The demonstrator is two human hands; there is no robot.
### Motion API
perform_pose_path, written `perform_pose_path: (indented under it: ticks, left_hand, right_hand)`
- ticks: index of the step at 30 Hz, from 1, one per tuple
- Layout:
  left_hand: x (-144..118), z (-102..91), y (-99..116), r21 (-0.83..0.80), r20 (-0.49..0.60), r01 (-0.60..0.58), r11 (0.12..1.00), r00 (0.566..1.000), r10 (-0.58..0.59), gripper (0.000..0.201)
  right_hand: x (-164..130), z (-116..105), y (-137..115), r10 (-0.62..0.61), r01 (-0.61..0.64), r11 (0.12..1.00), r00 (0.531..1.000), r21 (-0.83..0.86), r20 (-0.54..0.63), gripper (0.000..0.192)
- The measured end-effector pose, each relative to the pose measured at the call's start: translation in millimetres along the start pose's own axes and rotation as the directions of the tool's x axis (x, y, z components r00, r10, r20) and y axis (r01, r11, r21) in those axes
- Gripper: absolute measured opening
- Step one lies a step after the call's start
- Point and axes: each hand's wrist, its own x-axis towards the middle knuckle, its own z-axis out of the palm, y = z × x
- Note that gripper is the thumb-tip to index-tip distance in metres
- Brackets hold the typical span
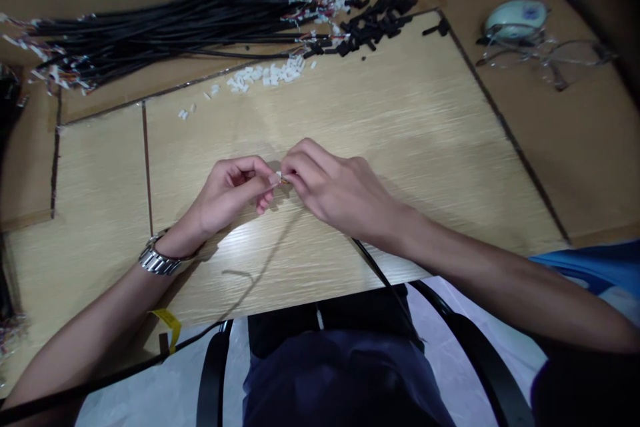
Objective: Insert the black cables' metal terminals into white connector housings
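A pale wooden table fills most of what I can see, with the person seated close against its near edge. Along the far side lies one big bundle of black cables, too many to count, their wired ends fanned toward a heap of black sleeves and a smaller scatter of white connector housings, probably so each part sits within easy reach. One pair of spectacles rests off to the far right. Both hands meet at the table's middle: the left hand, a metal watch on its wrist, pinches a tiny white connector tight, while the right hand nips narrowly on the wire end beside it, its single black cable trailing down toward the lap
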Motion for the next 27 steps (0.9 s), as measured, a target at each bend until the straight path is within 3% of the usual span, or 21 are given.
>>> perform_pose_path:
  ticks: [4,16,23,27]
  left_hand:
    - [-0.9,-1.0,-1.4,-0.012,-0.01,-0.026,1.0,1.0,0.026,0.01]
    - [-1.3,0.4,-0.5,-0.003,-0.005,-0.028,1.0,1.0,0.028,0.011]
    - [-1.0,1.2,2.8,0.02,0.023,-0.01,1.0,1.0,0.009,0.009]
    - [-0.3,0.0,1.2,-0.014,0.034,0.0,1.0,0.999,0.0,0.009]
  right_hand:
    - [-0.8,1.3,5.6,0.022,-0.016,0.992,0.999,0.122,-0.05,0.022]
    - [-2.9,3.2,6.9,-0.037,0.043,0.997,0.993,0.056,-0.109,0.023]
    - [-2.1,6.4,7.5,-0.016,0.047,0.963,0.993,0.265,-0.117,0.024]
    - [-2.2,7.3,7.5,-0.054,0.078,0.987,0.984,0.138,-0.171,0.022]
